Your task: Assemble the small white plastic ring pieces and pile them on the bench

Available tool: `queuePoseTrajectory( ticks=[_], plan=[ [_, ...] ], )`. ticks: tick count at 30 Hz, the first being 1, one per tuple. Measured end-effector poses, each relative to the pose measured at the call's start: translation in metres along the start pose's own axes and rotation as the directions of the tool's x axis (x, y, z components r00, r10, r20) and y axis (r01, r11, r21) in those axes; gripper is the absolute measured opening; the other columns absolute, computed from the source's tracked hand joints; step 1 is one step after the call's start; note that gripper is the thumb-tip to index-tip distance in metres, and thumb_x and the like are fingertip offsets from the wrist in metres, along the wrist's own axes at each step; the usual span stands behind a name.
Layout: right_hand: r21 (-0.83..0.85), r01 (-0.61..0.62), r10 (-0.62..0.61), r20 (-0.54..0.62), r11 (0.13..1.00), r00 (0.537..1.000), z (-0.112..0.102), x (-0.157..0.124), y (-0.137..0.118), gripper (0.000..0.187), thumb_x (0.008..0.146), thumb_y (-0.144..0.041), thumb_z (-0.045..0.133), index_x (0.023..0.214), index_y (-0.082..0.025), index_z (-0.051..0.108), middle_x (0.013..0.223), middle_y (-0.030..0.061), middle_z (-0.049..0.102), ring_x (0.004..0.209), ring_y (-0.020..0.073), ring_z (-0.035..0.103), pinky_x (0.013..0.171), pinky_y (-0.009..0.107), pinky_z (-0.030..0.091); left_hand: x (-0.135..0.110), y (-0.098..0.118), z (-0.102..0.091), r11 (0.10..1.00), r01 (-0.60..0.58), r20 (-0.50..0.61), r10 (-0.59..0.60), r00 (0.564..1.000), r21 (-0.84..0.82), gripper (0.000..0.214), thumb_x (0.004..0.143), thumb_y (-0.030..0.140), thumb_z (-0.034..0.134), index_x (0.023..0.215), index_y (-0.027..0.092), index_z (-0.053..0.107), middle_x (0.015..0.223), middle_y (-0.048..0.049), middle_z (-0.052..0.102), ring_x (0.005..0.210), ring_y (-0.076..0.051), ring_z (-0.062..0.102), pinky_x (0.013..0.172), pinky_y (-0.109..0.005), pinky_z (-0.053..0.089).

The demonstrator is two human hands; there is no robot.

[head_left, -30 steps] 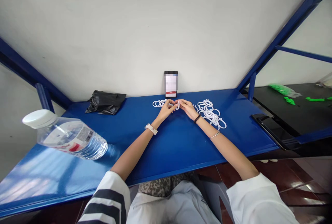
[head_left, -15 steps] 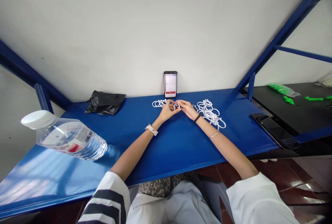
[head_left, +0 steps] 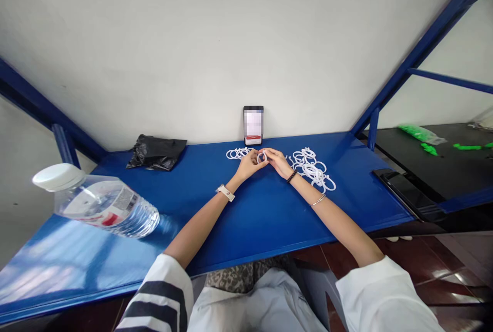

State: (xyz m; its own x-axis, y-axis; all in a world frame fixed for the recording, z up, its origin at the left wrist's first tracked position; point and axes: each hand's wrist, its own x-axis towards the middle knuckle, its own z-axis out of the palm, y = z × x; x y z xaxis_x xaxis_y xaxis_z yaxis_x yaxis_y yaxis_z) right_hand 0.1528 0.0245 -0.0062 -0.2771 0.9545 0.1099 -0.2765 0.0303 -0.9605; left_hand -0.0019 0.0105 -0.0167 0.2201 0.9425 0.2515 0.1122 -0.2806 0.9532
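Observation:
Over the far middle of the blue table (head_left: pixel 265 214), my left hand (head_left: pixel 249 162) and my right hand (head_left: pixel 278 160) meet. Together they pinch one small white ring (head_left: pixel 262 157) between their fingertips. A small heap of white rings (head_left: pixel 236 153) lies just left of my left hand. A larger heap of white rings (head_left: pixel 314 170) lies right of my right hand, close to the wrist. My left wrist wears a white watch; my right arm wears a dark bead bracelet and a thin bangle.
A phone (head_left: pixel 253 125) leans upright against the wall behind the hands. A black bag (head_left: pixel 156 151) lies at the back left. A clear water bottle (head_left: pixel 98 200) stands near the left front. A dark tray (head_left: pixel 404 191) and green parts (head_left: pixel 421 134) are off right.
The hands have stayed together at the same spot; the fingers have shifted slightly on the white ring. Nothing else has moved.

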Motion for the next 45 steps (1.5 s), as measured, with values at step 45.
queuePoseTrajectory(
  ticks=[45],
  plan=[
    [-0.100,-0.037,0.045,0.082,0.994,0.996,0.0029,-0.0020,-0.0043,0.038,0.069,-0.053,0.075,0.084,-0.020,0.065,0.066,-0.0032,0.056,0.058,0.0094,0.047,0.054,0.025,0.034,0.0085,-0.0087,-0.0039,0.987,0.065,-0.041,-0.072,0.997,-0.150,0.039,0.090,0.037,0.042,0.055,0.019,0.038,0.053,-0.0016,0.056,0.050,-0.012,0.054,0.052,-0.024,0.043]
  ],
)
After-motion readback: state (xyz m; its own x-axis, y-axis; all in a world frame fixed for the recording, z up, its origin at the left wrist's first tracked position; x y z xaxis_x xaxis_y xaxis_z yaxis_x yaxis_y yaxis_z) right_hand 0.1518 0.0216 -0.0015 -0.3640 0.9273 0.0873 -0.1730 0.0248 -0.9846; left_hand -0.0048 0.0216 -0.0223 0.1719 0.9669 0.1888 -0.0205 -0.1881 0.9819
